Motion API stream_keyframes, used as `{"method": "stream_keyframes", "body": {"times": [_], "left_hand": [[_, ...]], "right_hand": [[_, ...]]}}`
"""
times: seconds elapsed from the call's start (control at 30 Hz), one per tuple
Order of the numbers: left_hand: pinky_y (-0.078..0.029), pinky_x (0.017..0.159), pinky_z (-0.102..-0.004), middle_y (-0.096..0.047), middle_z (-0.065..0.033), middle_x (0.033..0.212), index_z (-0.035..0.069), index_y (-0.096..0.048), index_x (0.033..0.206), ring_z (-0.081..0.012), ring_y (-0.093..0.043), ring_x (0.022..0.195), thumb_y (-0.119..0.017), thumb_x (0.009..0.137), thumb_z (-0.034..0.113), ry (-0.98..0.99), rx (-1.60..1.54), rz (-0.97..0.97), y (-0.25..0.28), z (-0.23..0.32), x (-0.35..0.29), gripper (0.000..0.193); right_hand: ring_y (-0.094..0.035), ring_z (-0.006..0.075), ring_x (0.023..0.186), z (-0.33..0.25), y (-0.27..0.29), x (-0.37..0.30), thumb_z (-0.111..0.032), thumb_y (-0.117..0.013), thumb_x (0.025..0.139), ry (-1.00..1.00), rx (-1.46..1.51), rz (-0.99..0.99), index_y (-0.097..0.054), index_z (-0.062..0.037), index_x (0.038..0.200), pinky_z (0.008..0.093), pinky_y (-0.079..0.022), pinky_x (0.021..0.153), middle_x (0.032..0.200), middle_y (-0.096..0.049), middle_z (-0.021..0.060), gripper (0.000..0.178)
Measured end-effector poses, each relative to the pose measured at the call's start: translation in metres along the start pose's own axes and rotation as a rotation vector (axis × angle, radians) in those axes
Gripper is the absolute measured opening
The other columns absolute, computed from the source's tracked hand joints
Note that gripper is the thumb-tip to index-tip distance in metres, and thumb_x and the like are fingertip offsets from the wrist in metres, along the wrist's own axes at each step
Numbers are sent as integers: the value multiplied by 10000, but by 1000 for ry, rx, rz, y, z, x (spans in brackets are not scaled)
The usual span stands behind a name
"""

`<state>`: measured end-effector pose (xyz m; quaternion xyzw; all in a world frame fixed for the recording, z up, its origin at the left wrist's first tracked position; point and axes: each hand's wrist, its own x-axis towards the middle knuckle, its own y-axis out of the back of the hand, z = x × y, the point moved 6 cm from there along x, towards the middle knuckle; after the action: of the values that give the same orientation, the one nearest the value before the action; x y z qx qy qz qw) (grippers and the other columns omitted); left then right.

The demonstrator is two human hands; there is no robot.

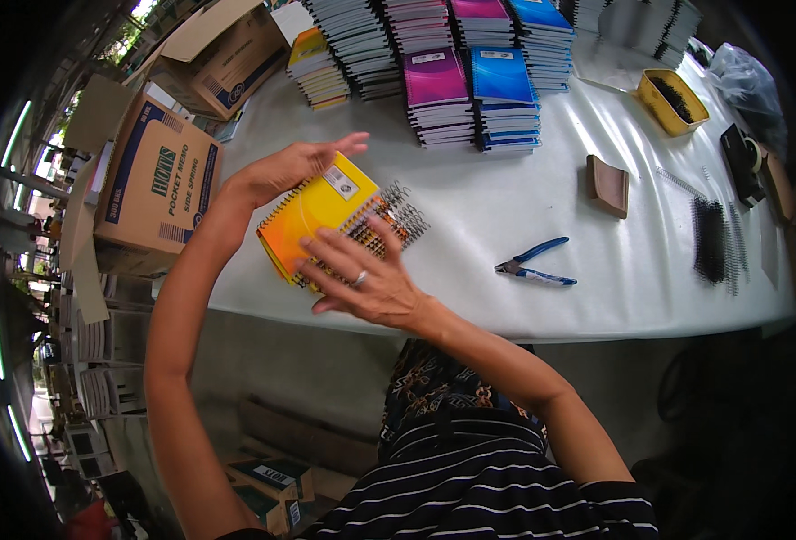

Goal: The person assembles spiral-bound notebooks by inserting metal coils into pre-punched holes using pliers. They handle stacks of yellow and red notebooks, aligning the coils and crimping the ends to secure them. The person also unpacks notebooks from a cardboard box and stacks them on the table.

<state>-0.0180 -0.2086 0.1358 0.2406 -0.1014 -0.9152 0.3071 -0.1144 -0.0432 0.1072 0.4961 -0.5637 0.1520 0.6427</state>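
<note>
Place: workshop, of the kind where notebooks are wire-bound and packed. Evidence: broad worktable [636,301], pale glossy cover; spiral-bound notebooks in tall stacks toward the far side, magenta [436,76] and blue [503,75] covers among them; yellow-orange notebook [312,216], wire spine, near edge; loose wire coils [709,241], dark, bunched at right; yellow tub [659,110] of small dark pieces; cutting pliers [517,265], blue handles; tape dispenser [738,162], black; large cardboard cartons [150,180], flaps up, at left; tube lights [22,135], left background; grey floor [326,360], further cartons [276,472] standing on it
</note>
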Motion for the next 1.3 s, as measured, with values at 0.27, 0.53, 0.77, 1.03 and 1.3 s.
{"method": "stream_keyframes", "body": {"times": [0.27, 0.53, 0.77, 1.03, 1.3], "left_hand": [[-190, 1138, -330, -195, -125, 1563, 58, -185, 1508, -205, -188, 1434, -455, 929, 588, -216, 76, 790, 20, 6, -75, 830], [-180, 1151, -364, -291, -165, 1517, -24, -264, 1462, -234, -246, 1410, -351, 965, 593, 3, -544, 593, -19, -53, -82, 797], [-179, 1147, -383, -360, -154, 1480, 27, -321, 1462, -240, -296, 1385, -341, 984, 559, 133, 6, 679, 13, -19, -89, 715], [-219, 1118, -467, -311, -155, 1503, 50, -307, 1462, -313, -338, 1353, -364, 905, 680, -60, -1072, 1331, -59, -104, -125, 842], [-318, 1060, -432, -432, -86, 1413, 54, -377, 1409, -254, -415, 1274, -382, 923, 639, -212, -1040, 1235, -93, -65, -89, 760]], "right_hand": [[-461, 297, 1208, 94, 64, 25, -121, -576, 876, -503, 148, 200, -462, -27, 1310, 477, -261, 1075, 1294, -504, 144, 458], [-505, 234, 1191, 14, -9, 34, -526, -588, 788, 56, 33, 49, -615, -47, 1124, 539, -285, 1093, 1255, -556, 88, 586], [-554, 212, 1113, 42, 19, 39, -439, -632, 797, -103, 30, 91, -599, -63, 1116, 544, -277, 1087, 1170, -600, 88, 495], [-607, 360, 1016, 150, 5, 31, -569, -233, 983, -731, 440, -518, -530, 10, 1248, 480, -357, 1021, 1138, -616, 253, 702], [-629, 365, 919, 122, 8, 28, -578, -263, 980, -637, 500, -676, -543, 29, 1115, 506, -346, 1010, 782, -654, 204, 682]]}}
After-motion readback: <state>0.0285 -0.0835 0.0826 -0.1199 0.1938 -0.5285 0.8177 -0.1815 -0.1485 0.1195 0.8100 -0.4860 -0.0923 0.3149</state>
